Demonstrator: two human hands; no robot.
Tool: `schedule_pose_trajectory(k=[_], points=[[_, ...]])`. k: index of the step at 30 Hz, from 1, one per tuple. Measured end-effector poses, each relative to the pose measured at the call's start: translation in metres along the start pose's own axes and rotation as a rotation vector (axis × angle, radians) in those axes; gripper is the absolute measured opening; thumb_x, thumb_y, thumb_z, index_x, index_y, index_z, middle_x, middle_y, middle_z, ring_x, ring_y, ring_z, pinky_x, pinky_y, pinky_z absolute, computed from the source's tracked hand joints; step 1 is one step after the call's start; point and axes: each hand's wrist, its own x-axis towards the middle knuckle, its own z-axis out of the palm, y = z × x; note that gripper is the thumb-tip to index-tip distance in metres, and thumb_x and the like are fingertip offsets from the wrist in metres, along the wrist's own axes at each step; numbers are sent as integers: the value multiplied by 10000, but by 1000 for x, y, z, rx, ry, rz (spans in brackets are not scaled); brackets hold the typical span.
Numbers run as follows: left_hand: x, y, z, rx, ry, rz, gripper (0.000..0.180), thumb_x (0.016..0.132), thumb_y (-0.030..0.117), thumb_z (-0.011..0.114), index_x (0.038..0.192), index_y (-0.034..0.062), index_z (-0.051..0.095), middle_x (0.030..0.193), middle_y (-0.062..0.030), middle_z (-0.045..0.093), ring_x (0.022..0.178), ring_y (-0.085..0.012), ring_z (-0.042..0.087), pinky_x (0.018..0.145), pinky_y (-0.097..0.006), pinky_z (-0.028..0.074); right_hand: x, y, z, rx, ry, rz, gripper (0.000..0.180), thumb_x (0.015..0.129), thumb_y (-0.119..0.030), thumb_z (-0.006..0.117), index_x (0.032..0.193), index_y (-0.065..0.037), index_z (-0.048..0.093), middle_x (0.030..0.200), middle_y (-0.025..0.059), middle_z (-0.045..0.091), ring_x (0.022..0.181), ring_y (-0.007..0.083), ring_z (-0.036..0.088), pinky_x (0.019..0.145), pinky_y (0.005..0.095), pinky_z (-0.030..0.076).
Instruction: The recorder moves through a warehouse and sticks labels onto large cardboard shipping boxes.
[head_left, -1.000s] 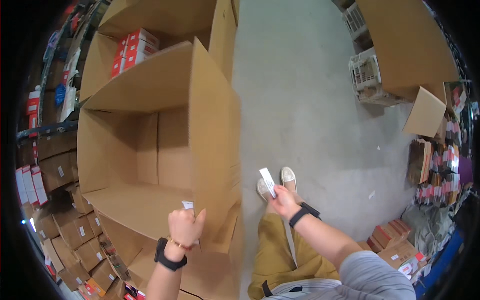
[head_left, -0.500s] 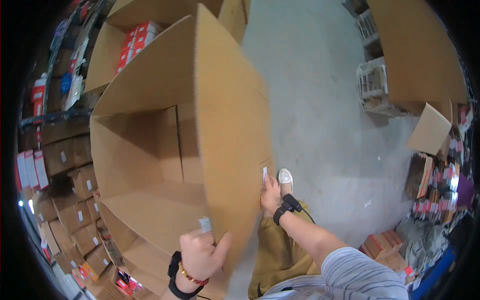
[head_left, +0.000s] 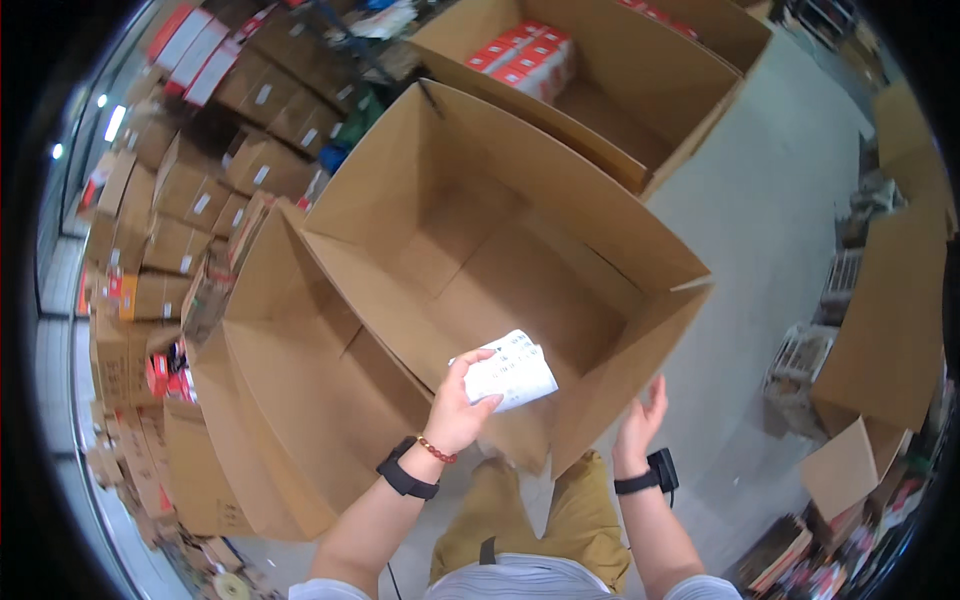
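Fingers of the left hand pinched a white paper slip over the big open cardboard box — the right hand hovered spread and empty beside its corner.

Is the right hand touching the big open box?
Cannot tell. In the head view the right hand is spread open right beside the box's near corner flap, fingertips close to the cardboard edge, but neither contact nor gap shows plainly.
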Motion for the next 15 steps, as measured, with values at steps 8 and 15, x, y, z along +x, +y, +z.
schedule_pose_trajectory(k=[8, 15], points=[[-118, 3, -166, 205, -152, 23, 511, 783, -7, 553, 1267, 79, 414, 1047, -189, 602, 934, -238, 613, 814, -324, 475, -208, -100, 112, -296, -737, -850, 238, 702, -1, 641, 937, -35, 633, 980, 109, 581, 928, 281, 543, 796, 351, 441], [-264, -15, -328, 252, -208, -107, 776, 782, -15, 542, 1414, 120, 112, 996, -179, 569, 887, -304, 576, 814, -373, 449, -395, -68, 201, -331, -1210, -942, 270, 687, -101, 705, 945, -47, 646, 964, 97, 622, 841, 263, 601, 715, 343, 496]])
